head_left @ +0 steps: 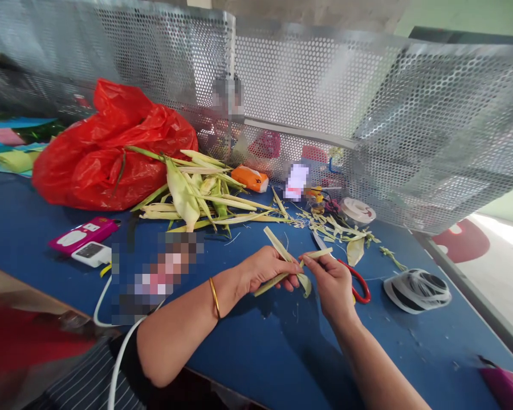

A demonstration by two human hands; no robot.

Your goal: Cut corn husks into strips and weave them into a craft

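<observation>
My left hand (265, 269) is closed round a pale green leaf strip (277, 245), which is folded and sticks out above and below the fingers. My right hand (331, 282) pinches a thinner piece of the strip (318, 254) beside it. Both hands hover just above the blue table (260, 341). Red-handled scissors (359, 282) lie on the table directly behind my right hand. A heap of long green and yellow leaves (200, 193) lies further back, left of centre.
A red plastic bag (106, 148) sits at the back left. An orange box (250, 177), leaf scraps (342, 230), a tape roll (358, 210) and a spool of white cord (416, 290) lie around. A pink and white device (85, 240) is left. Perforated metal screens (325, 97) fence the table's far side.
</observation>
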